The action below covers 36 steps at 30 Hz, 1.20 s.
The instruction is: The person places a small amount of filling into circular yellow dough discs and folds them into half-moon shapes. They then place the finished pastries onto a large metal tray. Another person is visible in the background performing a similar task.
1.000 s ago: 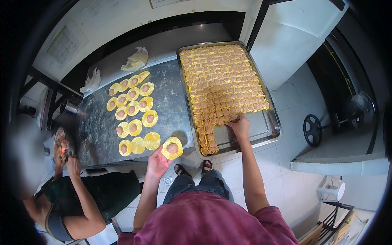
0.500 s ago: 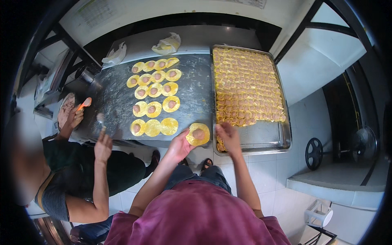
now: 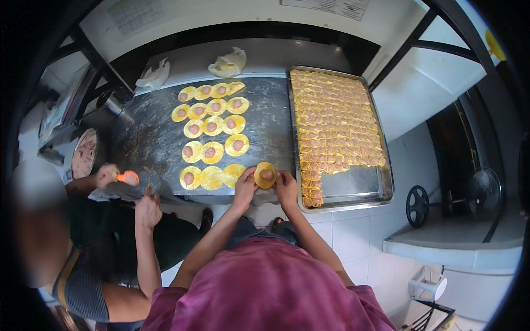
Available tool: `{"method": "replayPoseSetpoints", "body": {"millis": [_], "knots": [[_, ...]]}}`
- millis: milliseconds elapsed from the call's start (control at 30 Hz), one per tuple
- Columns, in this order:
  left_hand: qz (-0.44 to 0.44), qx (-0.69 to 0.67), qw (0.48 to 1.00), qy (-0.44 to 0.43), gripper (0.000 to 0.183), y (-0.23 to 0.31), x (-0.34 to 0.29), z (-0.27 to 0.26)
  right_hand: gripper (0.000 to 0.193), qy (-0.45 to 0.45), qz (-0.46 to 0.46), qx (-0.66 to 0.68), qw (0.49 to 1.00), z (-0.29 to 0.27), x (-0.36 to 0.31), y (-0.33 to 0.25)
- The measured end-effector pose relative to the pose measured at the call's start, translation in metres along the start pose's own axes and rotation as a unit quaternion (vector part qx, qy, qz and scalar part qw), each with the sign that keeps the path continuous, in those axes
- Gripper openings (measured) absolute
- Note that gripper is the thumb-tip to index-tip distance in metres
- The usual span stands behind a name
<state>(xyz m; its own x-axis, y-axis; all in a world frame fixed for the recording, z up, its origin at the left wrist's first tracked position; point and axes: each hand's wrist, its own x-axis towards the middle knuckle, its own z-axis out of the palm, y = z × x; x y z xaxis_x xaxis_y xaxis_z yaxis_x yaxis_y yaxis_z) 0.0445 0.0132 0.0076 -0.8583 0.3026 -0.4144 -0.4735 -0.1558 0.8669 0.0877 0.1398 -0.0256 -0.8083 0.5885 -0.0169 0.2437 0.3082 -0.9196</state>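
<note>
Between my hands, near the table's front edge, is a round yellow dumpling wrapper (image 3: 265,167) with a lump of pinkish filling in its middle. My left hand (image 3: 244,190) holds its left side in closed fingers. The fingers of my right hand (image 3: 286,191) are bent together at its right edge and seem to pinch it. Left of my hands, rows of yellow wrappers (image 3: 212,179) lie on the dark table (image 3: 146,132), most topped with filling. To the right stands a metal tray (image 3: 353,187) packed with rows of filled open-topped dumplings (image 3: 337,116).
A co-worker stands at my left, one hand (image 3: 107,175) on an orange tool (image 3: 129,177) loaded with filling, the other hand (image 3: 147,211) on a thin utensil. A bowl of filling (image 3: 86,153) sits beside them. Plastic bags (image 3: 228,63) lie at the table's back.
My right hand has come from the tray's near left corner to the wrapper's right edge. A short column of dumplings now shows where that hand was. The co-worker's hands have shifted.
</note>
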Motion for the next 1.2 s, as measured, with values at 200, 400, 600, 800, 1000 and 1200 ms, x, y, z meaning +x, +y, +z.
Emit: {"method": "replayPoseSetpoints", "body": {"millis": [200,400,600,800,1000,1200], "knots": [[0.026,0.094,0.992,-0.084,0.032,-0.015,0.013,-0.012,0.019,-0.012,-0.071,0.022,0.997,-0.004,-0.009,-0.008],[0.069,0.136,0.982,-0.109,0.031,-0.018,0.018,-0.017,0.014,0.009,-0.15,0.024,0.988,-0.006,-0.009,-0.016],[0.008,0.048,0.996,-0.069,0.017,0.001,0.011,-0.01,0.021,-0.013,0.011,0.183,0.983,-0.005,-0.003,-0.013],[0.066,0.019,0.992,-0.103,0.015,-0.011,0.017,-0.02,0.026,-0.083,-0.032,0.113,0.99,-0.015,-0.011,-0.023],[0.073,0.091,0.98,-0.163,0.023,-0.01,0.011,-0.03,0.023,-0.04,-0.097,-0.075,0.992,-0.011,-0.009,-0.016],[0.192,0.26,0.94,-0.11,0.04,-0.015,0.012,-0.029,0.026,-0.035,-0.125,-0.103,0.986,-0.007,-0.005,-0.008]]}}
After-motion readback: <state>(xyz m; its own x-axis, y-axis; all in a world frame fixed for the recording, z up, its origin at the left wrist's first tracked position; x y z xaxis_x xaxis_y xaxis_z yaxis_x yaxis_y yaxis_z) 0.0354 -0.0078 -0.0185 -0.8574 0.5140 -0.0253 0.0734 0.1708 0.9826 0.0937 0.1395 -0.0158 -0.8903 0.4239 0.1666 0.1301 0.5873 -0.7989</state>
